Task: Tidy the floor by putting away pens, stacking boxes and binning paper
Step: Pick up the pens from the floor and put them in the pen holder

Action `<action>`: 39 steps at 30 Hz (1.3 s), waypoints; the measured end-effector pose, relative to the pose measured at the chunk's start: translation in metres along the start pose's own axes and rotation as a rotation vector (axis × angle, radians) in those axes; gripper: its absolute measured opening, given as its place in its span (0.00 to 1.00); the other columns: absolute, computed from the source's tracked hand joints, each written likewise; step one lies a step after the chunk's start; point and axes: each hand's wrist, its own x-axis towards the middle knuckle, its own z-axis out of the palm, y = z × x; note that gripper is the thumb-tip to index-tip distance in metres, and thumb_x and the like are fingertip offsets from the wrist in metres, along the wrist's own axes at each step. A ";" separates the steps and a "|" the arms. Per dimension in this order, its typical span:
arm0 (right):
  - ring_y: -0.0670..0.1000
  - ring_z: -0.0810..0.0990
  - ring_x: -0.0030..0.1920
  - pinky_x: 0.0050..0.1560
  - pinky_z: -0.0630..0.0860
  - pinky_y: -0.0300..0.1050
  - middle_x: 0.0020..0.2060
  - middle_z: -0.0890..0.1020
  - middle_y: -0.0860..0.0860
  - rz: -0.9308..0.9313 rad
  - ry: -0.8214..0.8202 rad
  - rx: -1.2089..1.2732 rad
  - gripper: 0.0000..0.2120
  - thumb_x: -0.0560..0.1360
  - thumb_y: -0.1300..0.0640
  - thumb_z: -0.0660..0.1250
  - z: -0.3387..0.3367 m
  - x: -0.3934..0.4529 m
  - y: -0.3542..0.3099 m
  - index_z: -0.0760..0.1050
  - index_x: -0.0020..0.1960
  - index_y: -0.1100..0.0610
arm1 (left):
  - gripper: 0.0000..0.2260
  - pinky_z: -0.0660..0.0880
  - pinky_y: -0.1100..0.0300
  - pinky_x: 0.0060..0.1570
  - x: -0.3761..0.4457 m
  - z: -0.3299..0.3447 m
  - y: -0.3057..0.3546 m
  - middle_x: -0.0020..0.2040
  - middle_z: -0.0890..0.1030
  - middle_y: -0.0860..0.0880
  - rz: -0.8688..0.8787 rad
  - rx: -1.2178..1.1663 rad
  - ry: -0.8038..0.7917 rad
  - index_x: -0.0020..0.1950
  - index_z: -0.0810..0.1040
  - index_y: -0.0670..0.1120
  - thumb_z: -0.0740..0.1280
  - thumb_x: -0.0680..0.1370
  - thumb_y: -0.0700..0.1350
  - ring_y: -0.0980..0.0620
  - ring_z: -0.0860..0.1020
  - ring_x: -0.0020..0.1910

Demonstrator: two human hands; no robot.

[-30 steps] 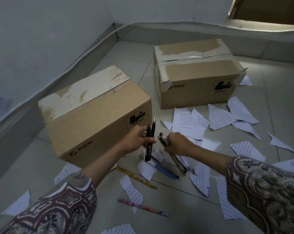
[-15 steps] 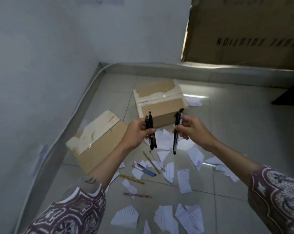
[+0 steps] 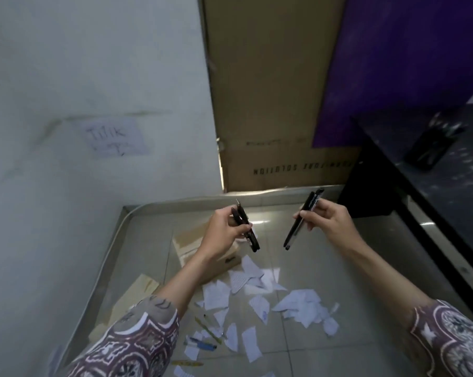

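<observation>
The view has swung up from the floor within the last second: both hands, which were down among the scattered paper, are now raised well above it, and a dark table has come into sight. That suggests the person is standing and carrying what was gathered toward storage, so the pen part of the job is under way but unfinished.

The left hand [image 3: 224, 231] pinches a small bundle of black pens [image 3: 245, 229] between thumb and curled fingers, tips pointing up and away. The right hand [image 3: 326, 223] grips a second bundle of dark pens [image 3: 300, 220] the same way, slanted down toward the left hand. The hands are apart, nothing between them.

Beyond the right hand, on the glossy, speckled black table [image 3: 447, 191], stands a dark holder [image 3: 431, 146], blurred, probably a mesh pen cup already holding pens.

Below the hands, torn sheets of lined white paper [image 3: 298, 303] lie flat and jagged on smooth grey tiles. A matt brown cardboard box [image 3: 192, 240] with torn tape scars sits under the left wrist, a second box [image 3: 137, 292] beside the left forearm. Several slim plastic pens, a blue pen [image 3: 201, 344] and a yellow pen [image 3: 208, 326] among them, remain on the floor near the left sleeve.
</observation>
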 end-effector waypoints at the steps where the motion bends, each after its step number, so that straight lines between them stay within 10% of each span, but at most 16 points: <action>1: 0.41 0.80 0.32 0.34 0.75 0.33 0.34 0.85 0.49 -0.015 0.035 0.008 0.02 0.73 0.69 0.65 -0.014 -0.002 -0.012 0.75 0.45 0.65 | 0.10 0.80 0.50 0.45 0.004 0.007 0.017 0.40 0.80 0.40 0.017 0.007 -0.004 0.38 0.74 0.43 0.69 0.70 0.29 0.43 0.81 0.40; 11: 0.49 0.82 0.40 0.37 0.79 0.35 0.40 0.81 0.59 -0.125 0.474 0.067 0.01 0.72 0.68 0.67 -0.163 -0.013 -0.081 0.77 0.44 0.66 | 0.10 0.81 0.49 0.49 0.053 0.112 0.143 0.40 0.83 0.39 0.223 0.047 -0.107 0.37 0.77 0.43 0.72 0.67 0.30 0.44 0.83 0.40; 16: 0.48 0.82 0.38 0.38 0.81 0.37 0.38 0.81 0.58 -0.124 0.631 0.111 0.06 0.72 0.68 0.68 -0.235 0.008 -0.085 0.78 0.39 0.60 | 0.05 0.77 0.66 0.38 0.094 0.178 0.195 0.34 0.80 0.47 0.322 0.080 -0.139 0.39 0.79 0.38 0.72 0.68 0.30 0.61 0.80 0.32; 24: 0.52 0.80 0.38 0.35 0.79 0.33 0.37 0.80 0.57 -0.080 0.829 0.085 0.04 0.72 0.68 0.68 -0.348 0.070 -0.069 0.78 0.39 0.61 | 0.05 0.79 0.57 0.47 0.183 0.292 0.246 0.36 0.82 0.47 0.375 0.055 -0.086 0.39 0.80 0.41 0.73 0.68 0.33 0.53 0.80 0.37; 29: 0.50 0.81 0.37 0.45 0.79 0.46 0.37 0.82 0.55 -0.039 0.890 0.046 0.04 0.72 0.65 0.69 -0.392 0.115 -0.046 0.78 0.39 0.59 | 0.03 0.74 0.72 0.40 0.236 0.347 0.260 0.36 0.81 0.49 0.380 0.061 -0.064 0.40 0.80 0.41 0.72 0.70 0.34 0.58 0.77 0.35; 39: 0.50 0.81 0.36 0.37 0.74 0.36 0.32 0.82 0.53 -0.032 0.748 -0.281 0.04 0.72 0.61 0.69 -0.432 0.186 -0.011 0.78 0.39 0.61 | 0.03 0.73 0.74 0.38 0.309 0.410 0.255 0.36 0.81 0.52 0.407 0.098 -0.072 0.40 0.80 0.42 0.71 0.71 0.34 0.62 0.78 0.34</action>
